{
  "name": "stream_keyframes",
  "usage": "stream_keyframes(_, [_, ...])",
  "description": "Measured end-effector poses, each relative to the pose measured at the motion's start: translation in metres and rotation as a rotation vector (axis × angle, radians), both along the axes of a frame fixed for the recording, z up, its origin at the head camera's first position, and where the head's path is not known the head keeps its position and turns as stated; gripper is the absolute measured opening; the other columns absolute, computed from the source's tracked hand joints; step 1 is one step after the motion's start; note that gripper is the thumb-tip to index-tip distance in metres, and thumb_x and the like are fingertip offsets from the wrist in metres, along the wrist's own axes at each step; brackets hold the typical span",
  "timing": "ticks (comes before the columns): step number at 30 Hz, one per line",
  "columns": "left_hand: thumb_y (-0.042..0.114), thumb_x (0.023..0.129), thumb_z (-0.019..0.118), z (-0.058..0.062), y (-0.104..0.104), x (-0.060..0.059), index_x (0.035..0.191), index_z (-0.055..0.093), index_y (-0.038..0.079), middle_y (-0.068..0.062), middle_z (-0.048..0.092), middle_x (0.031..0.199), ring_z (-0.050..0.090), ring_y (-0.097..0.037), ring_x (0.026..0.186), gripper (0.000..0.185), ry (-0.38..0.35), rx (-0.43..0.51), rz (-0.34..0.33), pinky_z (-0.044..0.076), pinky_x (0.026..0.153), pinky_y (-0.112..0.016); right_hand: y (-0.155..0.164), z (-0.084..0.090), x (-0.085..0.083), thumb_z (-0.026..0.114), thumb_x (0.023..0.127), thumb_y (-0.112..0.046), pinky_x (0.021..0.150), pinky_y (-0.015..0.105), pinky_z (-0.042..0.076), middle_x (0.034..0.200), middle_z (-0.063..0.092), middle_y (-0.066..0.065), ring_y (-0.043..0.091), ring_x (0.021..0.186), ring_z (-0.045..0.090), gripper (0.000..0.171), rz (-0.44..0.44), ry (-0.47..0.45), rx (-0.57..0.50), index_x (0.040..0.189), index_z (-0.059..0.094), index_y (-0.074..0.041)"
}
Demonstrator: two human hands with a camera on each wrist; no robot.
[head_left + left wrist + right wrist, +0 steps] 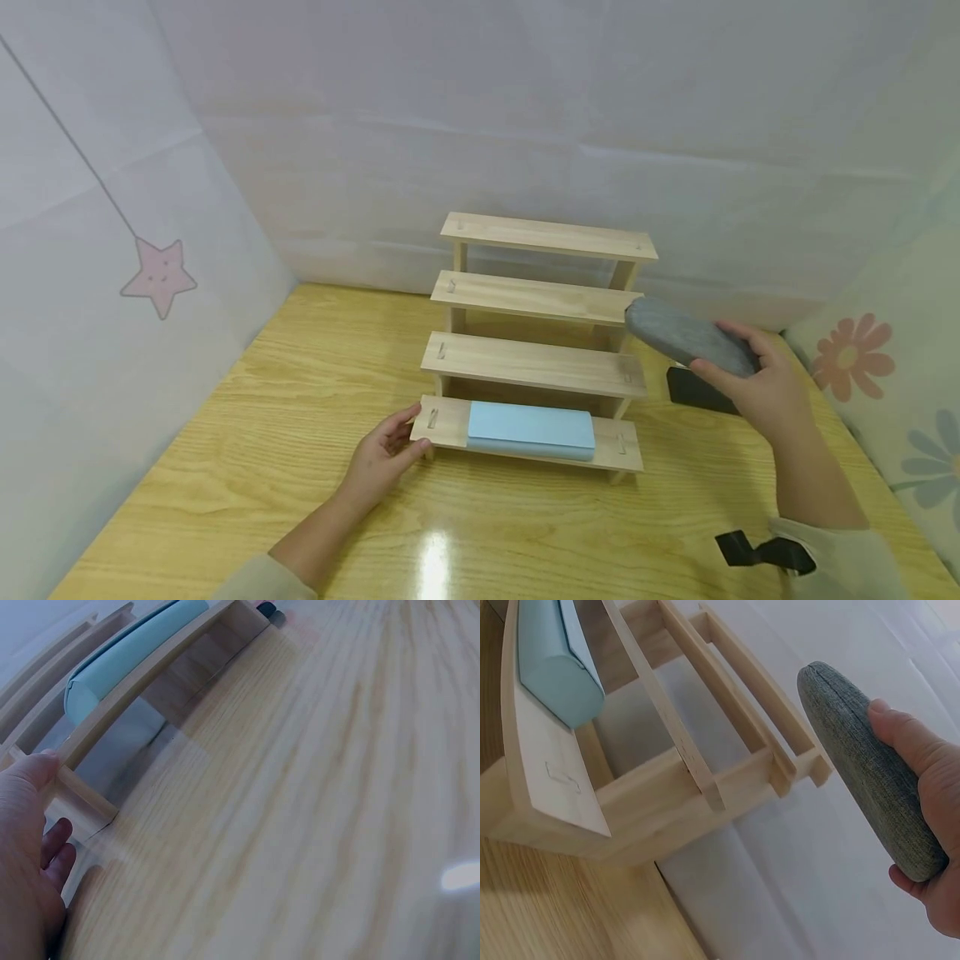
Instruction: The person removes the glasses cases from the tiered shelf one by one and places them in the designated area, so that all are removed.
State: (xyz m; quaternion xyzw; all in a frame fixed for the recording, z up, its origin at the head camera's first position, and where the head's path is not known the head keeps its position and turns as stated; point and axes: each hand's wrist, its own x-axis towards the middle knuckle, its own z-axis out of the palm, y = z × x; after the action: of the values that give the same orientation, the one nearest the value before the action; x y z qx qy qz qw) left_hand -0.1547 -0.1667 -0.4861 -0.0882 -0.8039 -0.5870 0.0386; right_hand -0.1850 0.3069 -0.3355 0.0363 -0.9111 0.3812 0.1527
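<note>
A stepped wooden display stand (532, 364) has four shelf boards rising toward the back. On its lowest board lies a light blue glasses case (531, 427), flap side up. My left hand (378, 458) grips the left end of that lowest board, thumb at the front corner and fingers toward the back. Up at the right, my right hand (768, 387) holds a grey fabric-covered glasses case (686, 332) by one end, thumb on one side and fingers on the other. The grey case (870, 772) is in the air beside the stand's right side, its free end overlapping the second-highest board in the head view.
A black case-like object (701, 390) lies on the wooden table (300, 375) right of the stand, partly hidden behind my right hand. White cloth walls (525, 100) stand behind and at both sides. A black bow (765, 552) hangs near my right sleeve.
</note>
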Motion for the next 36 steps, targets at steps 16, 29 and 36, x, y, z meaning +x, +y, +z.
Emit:
stream_keyframes(16, [0.024,0.091,0.071,0.000,0.000,0.000,0.142,0.050,0.011,-0.008,0.050,0.147,0.059,-0.011,0.115,0.057,-0.021,-0.006,0.000,0.049,0.099,-0.029,0.038,-0.018,0.009,0.074,0.089,-0.030,0.079,0.011,0.033,0.147,0.042,0.017,-0.001,0.112,0.043,0.067,-0.098,-0.009,-0.001,0.148,0.044,-0.019])
stream_keyframes(29, [0.022,0.091,0.071,0.001,0.001,0.000,0.141,0.051,0.009,-0.010,0.052,0.146,0.061,-0.017,0.115,0.055,-0.008,0.009,-0.001,0.050,0.099,-0.033,0.058,-0.038,0.018,0.066,0.092,-0.042,0.097,0.053,0.038,0.155,0.026,0.031,0.055,0.129,0.034,0.078,-0.153,-0.176,-0.004,0.155,0.029,-0.014])
stream_keyframes(36, [0.024,0.090,0.072,0.001,0.000,0.000,0.141,0.052,0.012,-0.008,0.053,0.145,0.060,-0.006,0.112,0.056,-0.031,0.004,0.010,0.049,0.098,-0.023,0.067,-0.055,0.023,0.066,0.092,-0.044,0.096,0.067,0.033,0.157,0.024,0.030,0.057,0.131,0.033,0.081,-0.173,-0.201,-0.001,0.154,0.028,-0.009])
